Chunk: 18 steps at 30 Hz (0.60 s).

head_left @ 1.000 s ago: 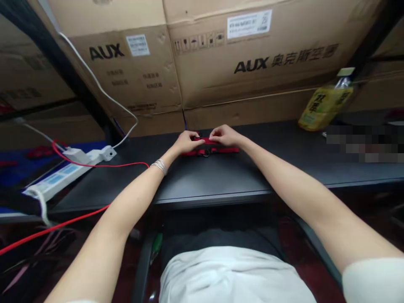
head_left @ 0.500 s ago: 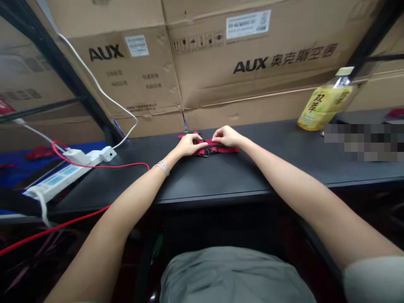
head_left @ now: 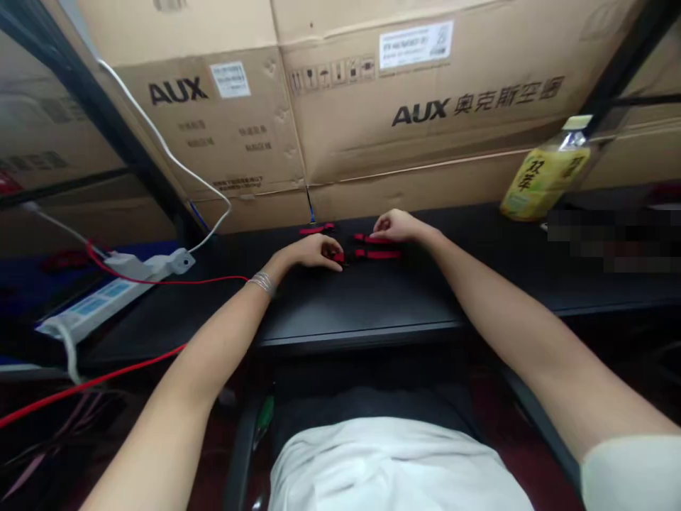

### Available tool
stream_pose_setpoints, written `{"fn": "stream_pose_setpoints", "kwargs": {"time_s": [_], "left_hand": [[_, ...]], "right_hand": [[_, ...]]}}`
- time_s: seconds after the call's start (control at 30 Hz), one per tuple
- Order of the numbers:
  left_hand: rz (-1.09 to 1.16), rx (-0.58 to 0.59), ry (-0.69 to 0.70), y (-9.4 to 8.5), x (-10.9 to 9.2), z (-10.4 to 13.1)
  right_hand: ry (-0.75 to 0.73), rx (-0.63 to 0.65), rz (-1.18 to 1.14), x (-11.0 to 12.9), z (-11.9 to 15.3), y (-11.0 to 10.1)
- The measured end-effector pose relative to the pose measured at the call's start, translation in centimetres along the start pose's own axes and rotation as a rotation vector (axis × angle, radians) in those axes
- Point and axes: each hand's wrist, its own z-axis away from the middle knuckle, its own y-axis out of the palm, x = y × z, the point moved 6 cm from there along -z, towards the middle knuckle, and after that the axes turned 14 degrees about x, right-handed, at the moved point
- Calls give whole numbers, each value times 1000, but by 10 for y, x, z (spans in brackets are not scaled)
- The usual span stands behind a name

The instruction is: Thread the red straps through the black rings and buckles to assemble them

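Observation:
Red straps with black fittings [head_left: 379, 254] lie on the black tabletop [head_left: 362, 305], near its middle. My left hand [head_left: 318, 251] has its thumb and fingers curled round the left end of the nearer red strap, by a dark fitting. My right hand [head_left: 396, 226] pinches the farther red strap at its right part, fingertips down on it. Another short red strap [head_left: 315, 229] lies behind my left hand, touched by neither hand.
Large cardboard boxes [head_left: 351, 156] stand along the back. On the right is a yellow-labelled bottle [head_left: 545, 174]. At the left lie a white power strip [head_left: 111, 294] and a red cable [head_left: 117, 374]. A blurred-out patch covers something at the far right.
My left hand has moved slightly down and my right hand slightly right, so they are farther apart. More of the red straps shows between them, and the picture is darker around the table.

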Motion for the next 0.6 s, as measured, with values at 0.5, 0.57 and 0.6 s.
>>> {"fn": "stream_pose_setpoints", "kwargs": {"time_s": [0.5, 0.57, 0.6], "left_hand": [[-46, -95, 6, -7, 12, -1], [-47, -107, 5, -8, 12, -1], [-41, -110, 3, -8, 13, -2]], "right_hand": [[-105, 250, 14, 34, 9, 25], [-97, 229, 14, 35, 10, 23], [-89, 222, 15, 35, 10, 22]]}}
